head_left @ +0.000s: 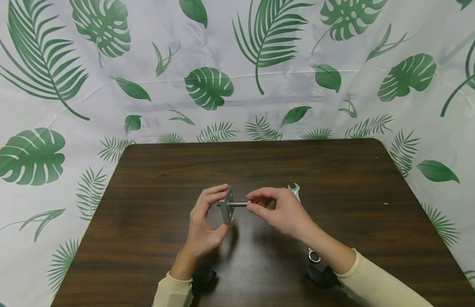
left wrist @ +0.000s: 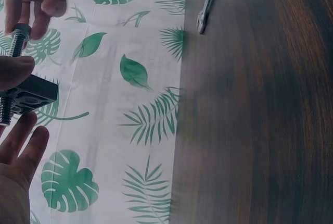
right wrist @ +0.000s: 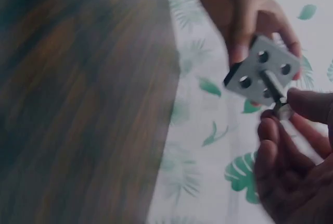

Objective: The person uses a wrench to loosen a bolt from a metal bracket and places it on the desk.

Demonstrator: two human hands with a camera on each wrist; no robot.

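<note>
My left hand (head_left: 203, 226) grips a square grey plate (head_left: 226, 205) by its edges, thumb below and fingers above, over the middle of the table. Round holes show near the corners of the plate (right wrist: 253, 75) in the right wrist view. A long bolt (head_left: 239, 204) passes through its centre, and the threaded end sticks out on the left-hand side. The fingertips of my right hand (head_left: 285, 211) pinch the bolt's head (right wrist: 283, 110). In the left wrist view the bolt's thread (left wrist: 5, 110) shows beyond the plate.
A wrench (head_left: 294, 190) lies on the dark wooden table (head_left: 164, 170) behind my right hand; its ring end (head_left: 313, 256) shows below the forearm. Dark objects sit by both wrists. A leaf-printed sheet (head_left: 237, 106) hangs beyond the table's far edge.
</note>
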